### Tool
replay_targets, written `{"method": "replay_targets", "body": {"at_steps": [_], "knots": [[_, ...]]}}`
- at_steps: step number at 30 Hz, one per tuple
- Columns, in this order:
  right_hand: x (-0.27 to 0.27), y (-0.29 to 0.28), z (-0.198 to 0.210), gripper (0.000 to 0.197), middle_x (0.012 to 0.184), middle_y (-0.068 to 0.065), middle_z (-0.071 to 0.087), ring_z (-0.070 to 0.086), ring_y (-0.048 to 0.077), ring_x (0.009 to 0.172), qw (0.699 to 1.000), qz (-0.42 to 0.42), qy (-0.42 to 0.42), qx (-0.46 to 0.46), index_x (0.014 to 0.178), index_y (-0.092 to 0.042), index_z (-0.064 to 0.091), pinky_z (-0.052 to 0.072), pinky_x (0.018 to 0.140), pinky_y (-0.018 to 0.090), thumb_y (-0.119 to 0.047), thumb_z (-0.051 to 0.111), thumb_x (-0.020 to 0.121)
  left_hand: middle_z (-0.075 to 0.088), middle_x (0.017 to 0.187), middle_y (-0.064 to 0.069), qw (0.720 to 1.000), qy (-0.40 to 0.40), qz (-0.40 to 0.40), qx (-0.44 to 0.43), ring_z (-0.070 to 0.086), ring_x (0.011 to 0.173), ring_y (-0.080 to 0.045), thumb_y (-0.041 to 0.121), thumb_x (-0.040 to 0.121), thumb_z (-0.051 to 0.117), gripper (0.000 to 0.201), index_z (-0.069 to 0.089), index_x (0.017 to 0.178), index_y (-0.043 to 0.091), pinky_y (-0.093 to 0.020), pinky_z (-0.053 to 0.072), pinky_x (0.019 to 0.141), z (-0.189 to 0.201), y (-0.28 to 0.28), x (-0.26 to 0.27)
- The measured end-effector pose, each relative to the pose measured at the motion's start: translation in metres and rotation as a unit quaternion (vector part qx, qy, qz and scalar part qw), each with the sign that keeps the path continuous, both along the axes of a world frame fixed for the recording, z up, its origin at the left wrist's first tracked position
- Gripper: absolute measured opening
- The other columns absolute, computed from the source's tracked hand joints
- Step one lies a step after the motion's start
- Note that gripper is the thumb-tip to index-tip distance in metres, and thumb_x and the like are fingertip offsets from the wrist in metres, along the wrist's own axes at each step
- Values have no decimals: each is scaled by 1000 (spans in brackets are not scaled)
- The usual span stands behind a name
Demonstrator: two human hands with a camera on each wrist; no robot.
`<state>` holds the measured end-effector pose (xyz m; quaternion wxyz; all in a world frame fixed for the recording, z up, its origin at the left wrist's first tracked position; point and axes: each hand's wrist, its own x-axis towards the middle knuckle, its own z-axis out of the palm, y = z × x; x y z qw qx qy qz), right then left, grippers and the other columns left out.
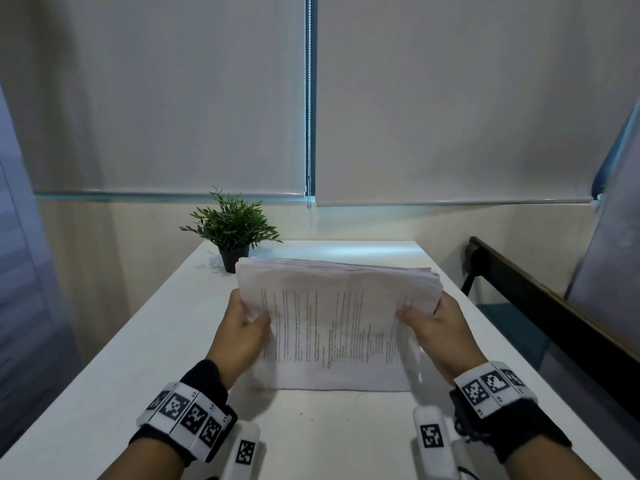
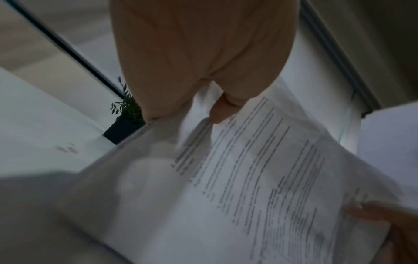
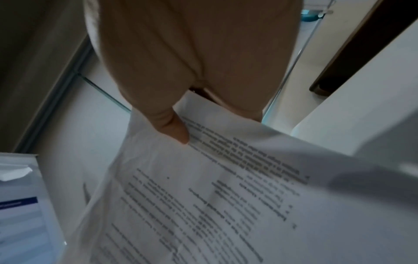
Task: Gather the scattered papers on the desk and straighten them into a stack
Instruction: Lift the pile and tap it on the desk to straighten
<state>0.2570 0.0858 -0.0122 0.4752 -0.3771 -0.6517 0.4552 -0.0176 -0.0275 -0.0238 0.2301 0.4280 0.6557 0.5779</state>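
Observation:
A thick stack of printed white papers (image 1: 339, 327) stands on its lower long edge on the white desk (image 1: 145, 358), leaning back away from me. My left hand (image 1: 244, 323) grips the stack's left edge, thumb on the printed front sheet and fingers behind. At the right edge my right hand (image 1: 433, 317) grips the same way. The left wrist view shows the papers (image 2: 260, 178) under my left hand (image 2: 203, 71), whose thumb presses the sheet. In the right wrist view my right hand (image 3: 192, 71) has its thumb on the papers (image 3: 214, 196). The top edges of the sheets look slightly uneven.
A small green plant in a black pot (image 1: 233, 237) stands at the desk's far left, just behind the stack. Closed roller blinds (image 1: 173, 98) cover the window behind. A dark wooden chair back (image 1: 540, 299) is to the right of the desk.

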Motion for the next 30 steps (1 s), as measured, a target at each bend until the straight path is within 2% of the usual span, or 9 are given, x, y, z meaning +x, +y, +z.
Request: {"method": "replay_targets", "body": {"at_steps": [6, 8, 11, 18, 20, 22, 24, 26, 30], "knots": [[6, -3, 21, 51, 120, 12, 67, 67, 28, 111, 998, -37, 42, -24, 129, -17, 56, 57, 79, 32, 4, 73, 86, 64, 107, 10, 985, 166, -13, 36, 64, 104, -10, -5, 93, 53, 37, 47, 118, 21, -27, 54, 88, 61, 2, -5], [8, -9, 33, 78, 138, 6, 54, 56, 23, 121, 991, -111, -57, 43, 143, -30, 44, 52, 96, 39, -16, 86, 78, 62, 99, 12, 956, 285, -26, 73, 62, 89, -4, -6, 90, 54, 39, 47, 116, 22, -12, 45, 71, 97, -5, 5], [0, -23, 55, 111, 155, 2, 35, 31, 23, 144, 933, -157, -227, 229, 156, -34, 28, 30, 118, 49, -46, 91, 65, 62, 98, 0, 880, 466, -30, 88, 56, 84, -23, -3, 83, 54, 45, 48, 123, 18, -31, 42, 71, 138, -10, 28], [-31, -18, 46, 9, 91, 9, 82, 78, 27, 87, 992, 18, -22, 122, 88, -14, 80, 60, 85, 59, -14, 86, 82, 61, 122, 0, 809, 582, -9, 75, 55, 114, -28, 18, 86, 60, 56, 44, 138, 30, -44, 38, 99, 144, -5, 56], [-28, -18, 42, 15, 94, 4, 83, 79, 24, 90, 995, 23, 12, 93, 88, -21, 81, 60, 89, 57, -7, 84, 83, 51, 134, -2, 828, 544, 113, 70, 44, 130, -29, 42, 78, 70, 78, 37, 148, 34, -51, 31, 107, 131, -5, 36], [-22, -17, 43, 19, 96, 6, 83, 79, 27, 92, 996, 33, 53, 60, 91, -19, 81, 60, 92, 57, -2, 82, 83, 43, 147, -3, 920, 358, 150, 52, 36, 140, -28, 52, 68, 81, 104, 24, 153, 37, -55, 31, 113, 108, -3, 14], [-19, -16, 48, 17, 99, 11, 83, 78, 33, 95, 995, 36, 86, 44, 93, -11, 81, 59, 93, 59, 2, 81, 83, 51, 149, -8, 995, 76, 22, 63, 44, 141, -30, 44, 64, 91, 114, 21, 154, 37, -56, 38, 114, 88, 0, 2], [-20, -16, 53, 18, 101, 12, 82, 78, 32, 97, 993, 42, 101, 53, 95, -9, 80, 59, 93, 58, 5, 78, 84, 69, 132, -12, 985, -111, -107, 82, 62, 127, -34, 19, 75, 87, 88, 41, 150, 18, -54, 48, 108, 71, 6, 0], [-29, -26, 60, 19, 96, 3, 83, 79, 18, 91, 990, 13, 81, 118, 93, -19, 78, 64, 84, 38, -1, 78, 87, 78, 117, 0, 988, -23, -26, 150, 74, 108, -19, 5, 94, 68, 34, 66, 127, 9, -42, 58, 98, 60, 10, 25]]}}
